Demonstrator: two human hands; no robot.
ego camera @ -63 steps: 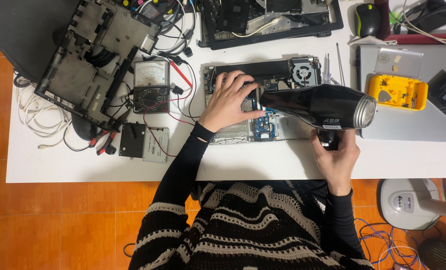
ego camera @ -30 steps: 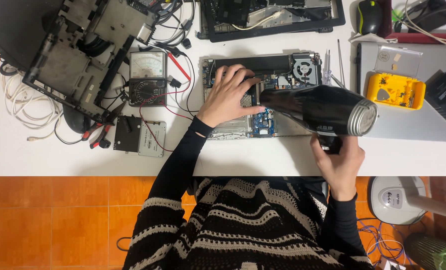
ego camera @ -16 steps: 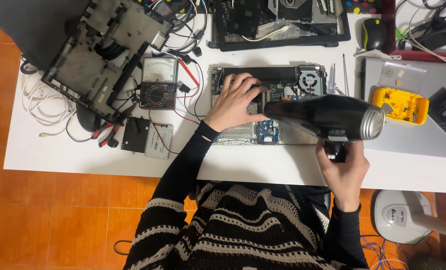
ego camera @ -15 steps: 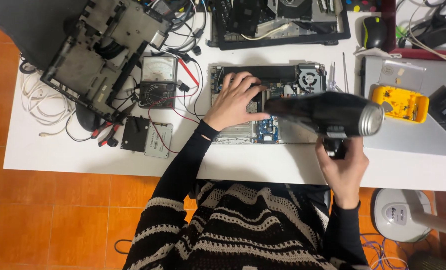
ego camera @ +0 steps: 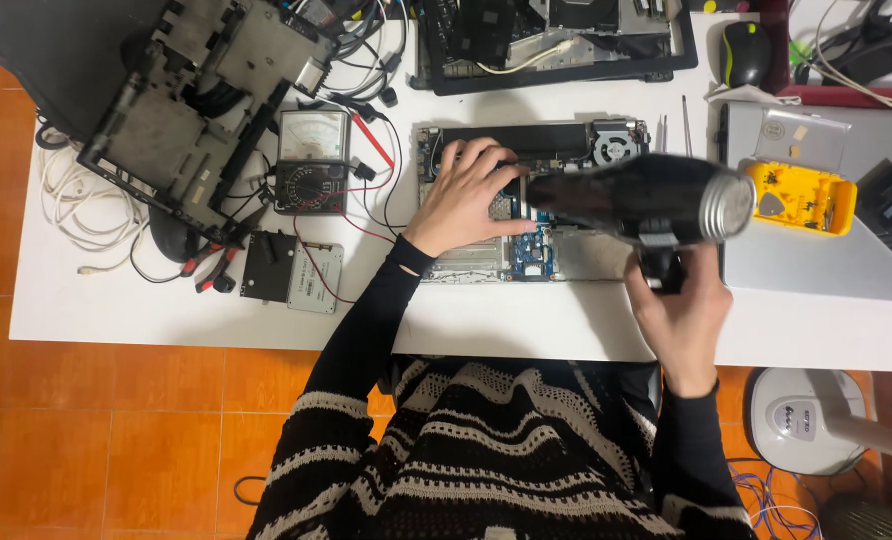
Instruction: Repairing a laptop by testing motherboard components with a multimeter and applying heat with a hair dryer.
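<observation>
The right hand (ego camera: 681,310) gripped a black hair dryer (ego camera: 646,200) blowing over the opened laptop (ego camera: 531,205) in the table's middle, while the left hand (ego camera: 471,195) lay spread on its boards, still unfinished.

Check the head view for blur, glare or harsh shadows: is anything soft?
Head view: the black hair dryer in the right hand is smeared by motion blur, its edges soft; the left hand on the opened laptop base is sharp, like the analogue multimeter. Lighting is even on the white table, with short shadows and no strong glare.
</observation>
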